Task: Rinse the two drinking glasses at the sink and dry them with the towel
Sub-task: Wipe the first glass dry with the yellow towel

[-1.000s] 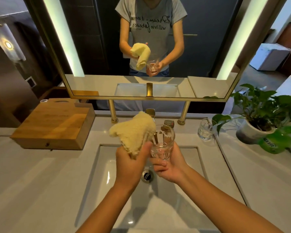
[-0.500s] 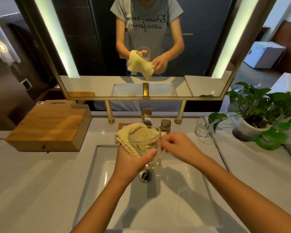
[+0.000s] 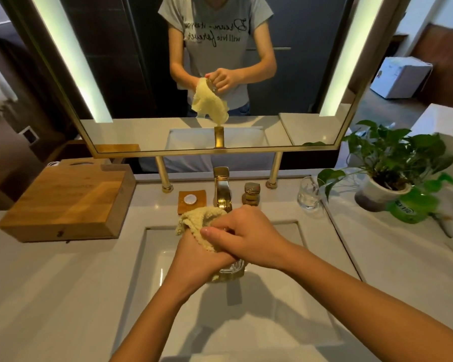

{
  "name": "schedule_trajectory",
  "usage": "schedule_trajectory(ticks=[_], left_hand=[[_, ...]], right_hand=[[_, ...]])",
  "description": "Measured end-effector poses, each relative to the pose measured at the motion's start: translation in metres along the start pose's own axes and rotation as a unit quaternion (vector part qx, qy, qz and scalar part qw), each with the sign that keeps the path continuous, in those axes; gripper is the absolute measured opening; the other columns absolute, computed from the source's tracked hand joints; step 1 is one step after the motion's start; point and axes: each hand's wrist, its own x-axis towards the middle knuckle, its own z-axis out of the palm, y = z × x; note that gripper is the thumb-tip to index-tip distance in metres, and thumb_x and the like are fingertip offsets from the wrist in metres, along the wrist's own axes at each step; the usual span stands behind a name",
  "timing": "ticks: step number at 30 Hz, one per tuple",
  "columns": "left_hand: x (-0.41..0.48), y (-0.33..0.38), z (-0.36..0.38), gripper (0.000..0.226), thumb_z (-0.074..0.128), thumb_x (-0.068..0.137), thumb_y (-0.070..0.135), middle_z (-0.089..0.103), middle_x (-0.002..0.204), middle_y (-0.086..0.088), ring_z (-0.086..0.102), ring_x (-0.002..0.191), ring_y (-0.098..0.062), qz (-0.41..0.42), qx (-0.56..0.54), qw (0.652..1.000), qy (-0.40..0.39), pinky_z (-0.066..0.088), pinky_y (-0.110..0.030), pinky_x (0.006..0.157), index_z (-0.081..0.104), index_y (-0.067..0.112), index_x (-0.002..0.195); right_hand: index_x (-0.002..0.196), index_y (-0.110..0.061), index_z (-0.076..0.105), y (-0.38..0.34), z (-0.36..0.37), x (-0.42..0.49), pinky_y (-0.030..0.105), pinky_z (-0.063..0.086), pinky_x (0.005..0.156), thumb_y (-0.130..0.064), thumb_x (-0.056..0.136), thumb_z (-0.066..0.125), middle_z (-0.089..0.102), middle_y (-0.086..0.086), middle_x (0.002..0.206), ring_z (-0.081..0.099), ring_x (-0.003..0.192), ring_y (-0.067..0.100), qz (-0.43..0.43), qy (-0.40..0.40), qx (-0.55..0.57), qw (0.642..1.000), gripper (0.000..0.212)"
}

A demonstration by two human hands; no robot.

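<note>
Left hand [image 3: 194, 259] gripping glass [image 3: 232, 270], right hand [image 3: 246, 236] clutching yellow towel [image 3: 199, 220] at its rim, over sink [image 3: 277, 325]

Centre frame, you have a pale yellow towel [image 3: 202, 220] with a nubbly looped weave, and below it a clear drinking glass [image 3: 232, 269] whose faceted base shows gold glints. Your second glass [image 3: 309, 197], right of centre, is clear too. The faucet [image 3: 221, 189] and mirror frame [image 3: 194, 152] are brassy gold, the sink [image 3: 285, 322] white, the surface [image 3: 50, 283] cream. At left is a honey-brown wooden box [image 3: 63, 202]; at right, a green-leaved plant [image 3: 392, 152] in a white pot [image 3: 377, 192].
</note>
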Motion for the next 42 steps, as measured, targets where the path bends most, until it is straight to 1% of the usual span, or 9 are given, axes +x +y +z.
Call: schedule_trajectory(ticks=[11,16,22,25,28,30,33,37,42], left_hand=[[-0.002,-0.006,-0.018,0.055,0.093,0.039,0.032,0.074,0.092,-0.008,0.071,0.085,-0.023,-0.139,-0.360,0.902,-0.195,0.059,-0.033,0.070,0.076,0.023,0.090],[0.006,-0.009,-0.001,0.039,0.080,0.061,0.027,0.071,0.085,0.004,0.069,0.082,-0.012,-0.042,0.101,0.992,-0.060,0.059,-0.031,0.070,0.061,0.029,0.096],[0.002,-0.011,-0.003,0.034,0.078,0.069,0.009,0.071,0.084,0.003,0.068,0.079,-0.004,-0.081,0.004,0.992,-0.099,0.057,-0.024,0.071,0.061,0.026,0.093],[-0.004,-0.022,-0.011,0.047,0.082,0.061,0.013,0.075,0.088,-0.003,0.071,0.082,-0.013,-0.158,-0.199,0.950,-0.181,0.055,-0.023,0.068,0.061,0.017,0.103],[-0.008,-0.038,-0.010,0.044,0.081,0.068,0.019,0.073,0.097,-0.014,0.070,0.094,-0.024,-0.221,-0.430,0.836,-0.260,0.055,-0.036,0.083,0.066,0.002,0.105],[-0.007,-0.048,-0.013,0.035,0.057,0.091,0.021,0.066,0.120,-0.015,0.059,0.117,-0.026,-0.152,-0.456,0.849,-0.220,0.041,-0.040,0.105,0.060,0.002,0.121],[-0.010,-0.050,-0.008,0.035,0.075,0.077,0.027,0.073,0.106,-0.009,0.068,0.102,-0.021,-0.199,-0.485,0.811,-0.261,0.052,-0.038,0.093,0.071,0.010,0.108],[0.000,-0.026,-0.008,0.040,0.082,0.065,0.019,0.071,0.098,-0.004,0.070,0.088,-0.014,-0.134,-0.171,0.960,-0.180,0.056,-0.024,0.072,0.067,0.022,0.101],[-0.001,-0.025,-0.003,0.051,0.079,0.062,0.021,0.072,0.096,0.010,0.068,0.090,-0.002,-0.107,-0.071,0.980,-0.154,0.052,-0.014,0.071,0.058,0.029,0.108]], right_hand=[[0.055,-0.005,0.056,-0.004,-0.007,0.000,0.015,0.038,0.050,-0.012,0.098,0.050,0.046,-0.005,0.046,0.043,0.043,0.004,0.037,0.055,0.325,0.944,0.044],[0.063,-0.011,0.057,-0.004,-0.019,0.012,0.026,0.040,0.055,-0.054,0.093,0.046,0.050,-0.002,0.055,0.048,0.052,0.012,0.137,-0.146,-0.016,0.980,0.054],[0.059,-0.013,0.065,-0.002,-0.005,0.009,0.017,0.039,0.057,-0.038,0.099,0.044,0.057,-0.006,0.049,0.051,0.047,0.002,0.176,-0.134,0.080,0.972,0.052],[0.053,-0.019,0.058,0.001,-0.004,0.003,0.010,0.037,0.054,-0.027,0.101,0.045,0.051,-0.009,0.046,0.047,0.045,0.001,0.144,-0.134,0.172,0.965,0.050],[0.061,-0.011,0.064,-0.001,-0.002,0.000,0.013,0.044,0.061,-0.025,0.103,0.040,0.056,0.002,0.049,0.054,0.050,0.014,0.106,-0.118,0.239,0.958,0.050],[0.062,-0.009,0.065,-0.003,-0.003,-0.002,0.015,0.045,0.061,-0.024,0.103,0.039,0.054,-0.001,0.048,0.053,0.049,0.014,0.090,-0.085,0.253,0.960,0.051],[0.062,-0.010,0.065,0.000,-0.009,0.000,0.013,0.042,0.059,-0.023,0.102,0.041,0.054,-0.006,0.050,0.051,0.049,0.005,0.082,-0.071,0.246,0.963,0.049],[0.062,-0.009,0.064,0.009,-0.016,0.008,0.017,0.041,0.059,-0.041,0.097,0.047,0.055,-0.007,0.052,0.050,0.050,0.004,0.127,-0.195,0.157,0.960,0.051],[0.063,-0.007,0.065,0.010,-0.008,0.003,0.023,0.045,0.055,-0.029,0.097,0.051,0.059,0.000,0.054,0.053,0.052,0.015,0.138,-0.187,0.126,0.964,0.043]])
